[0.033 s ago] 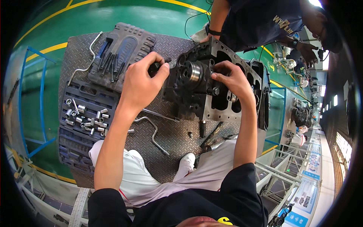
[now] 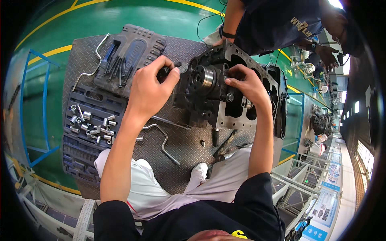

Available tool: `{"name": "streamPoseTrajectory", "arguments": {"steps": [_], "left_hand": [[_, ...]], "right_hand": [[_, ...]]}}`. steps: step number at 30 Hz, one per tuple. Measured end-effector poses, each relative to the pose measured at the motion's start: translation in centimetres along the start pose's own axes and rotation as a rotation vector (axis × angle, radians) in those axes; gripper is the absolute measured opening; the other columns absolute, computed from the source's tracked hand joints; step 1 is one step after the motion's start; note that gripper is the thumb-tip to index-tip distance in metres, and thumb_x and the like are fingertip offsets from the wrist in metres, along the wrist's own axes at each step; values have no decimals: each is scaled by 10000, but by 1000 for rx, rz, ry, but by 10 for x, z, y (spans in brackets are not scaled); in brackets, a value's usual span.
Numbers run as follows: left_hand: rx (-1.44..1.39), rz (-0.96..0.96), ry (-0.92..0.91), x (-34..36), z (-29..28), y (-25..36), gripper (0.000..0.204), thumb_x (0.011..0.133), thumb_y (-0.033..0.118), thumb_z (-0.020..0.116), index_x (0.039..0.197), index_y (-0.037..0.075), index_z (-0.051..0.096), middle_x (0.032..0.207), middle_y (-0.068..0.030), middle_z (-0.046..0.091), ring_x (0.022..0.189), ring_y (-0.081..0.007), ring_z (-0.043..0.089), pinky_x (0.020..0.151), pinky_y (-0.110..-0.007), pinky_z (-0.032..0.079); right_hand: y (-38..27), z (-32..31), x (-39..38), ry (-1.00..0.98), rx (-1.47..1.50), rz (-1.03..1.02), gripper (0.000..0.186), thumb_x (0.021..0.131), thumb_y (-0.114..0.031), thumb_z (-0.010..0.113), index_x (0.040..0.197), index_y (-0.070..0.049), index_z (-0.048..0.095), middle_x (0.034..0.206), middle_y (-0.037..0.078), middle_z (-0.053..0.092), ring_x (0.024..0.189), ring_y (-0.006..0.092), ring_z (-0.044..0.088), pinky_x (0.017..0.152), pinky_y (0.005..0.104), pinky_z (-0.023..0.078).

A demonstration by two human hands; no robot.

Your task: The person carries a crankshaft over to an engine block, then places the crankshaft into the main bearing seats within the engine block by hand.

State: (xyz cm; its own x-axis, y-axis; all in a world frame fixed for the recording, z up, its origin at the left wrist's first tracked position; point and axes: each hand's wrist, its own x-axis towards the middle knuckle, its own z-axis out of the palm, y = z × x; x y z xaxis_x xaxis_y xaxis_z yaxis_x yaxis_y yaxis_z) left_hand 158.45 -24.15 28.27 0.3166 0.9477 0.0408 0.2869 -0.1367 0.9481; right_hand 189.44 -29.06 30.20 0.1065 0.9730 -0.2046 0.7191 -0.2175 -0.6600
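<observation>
My left hand [image 2: 150, 86] is closed, thumb and fingers curled round a small dark bolt-like part [image 2: 178, 64], mostly hidden by the fingers. It hovers left of the engine block [image 2: 219, 114], apart from it. My right hand [image 2: 250, 85] reaches over the block, fingers bent and thumb pinched in beside the crankshaft [image 2: 206, 78]; what the fingertips grip is hidden. Below that hand a bolt head [image 2: 229, 97] stands out of the block. Several long dark bolts [image 2: 120, 72] lie on the closed black tool case [image 2: 140, 48] at the far left.
An open socket case [image 2: 94, 98] holds loose sockets [image 2: 86, 115] on the left. Bent steel rods [image 2: 165, 140] lie on the tread-plate table [image 2: 144, 150], with a small socket [image 2: 202, 143] near my shoe. Across the block, a co-worker's hand [image 2: 219, 40] rests at its far corner.
</observation>
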Motion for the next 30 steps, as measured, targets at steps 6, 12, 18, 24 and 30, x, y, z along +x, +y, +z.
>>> {"name": "streamPoseTrajectory", "arguments": {"steps": [6,12,18,24,30], "left_hand": [[-14,14,64,-2,-18,-4,214,911,217,685,914,9,638,684,-135,617,524,-208,522,570,-354,429],[-49,-35,63,7,-31,-20,201,923,193,686,918,0,628,677,-102,584,531,-152,458,556,-322,405],[-76,-58,37,20,-37,-34,204,932,192,686,931,-5,629,663,-70,535,576,-100,437,547,-304,380],[-76,10,99,28,-35,-53,227,933,220,686,928,-1,636,656,-63,545,587,-105,474,566,-304,400],[-64,-93,58,21,-53,-53,230,930,228,688,926,3,641,658,-77,559,586,-132,482,589,-306,418]], "right_hand": [[-2,-2,8,-168,17,87,335,843,-185,823,1020,-16,594,906,2,572,885,107,517,831,279,453],[-19,10,4,-142,127,169,310,855,-104,797,1016,-27,544,902,3,538,877,99,489,819,268,442],[-25,18,10,-113,97,178,341,839,-109,807,1025,-11,538,898,53,576,861,136,517,804,300,455],[-35,35,24,-145,42,170,376,855,-174,812,1055,-6,541,925,75,593,859,168,532,818,322,468],[-52,59,41,-209,-66,190,361,904,-171,770,1135,-21,537,984,57,594,854,135,555,803,306,475]]}}
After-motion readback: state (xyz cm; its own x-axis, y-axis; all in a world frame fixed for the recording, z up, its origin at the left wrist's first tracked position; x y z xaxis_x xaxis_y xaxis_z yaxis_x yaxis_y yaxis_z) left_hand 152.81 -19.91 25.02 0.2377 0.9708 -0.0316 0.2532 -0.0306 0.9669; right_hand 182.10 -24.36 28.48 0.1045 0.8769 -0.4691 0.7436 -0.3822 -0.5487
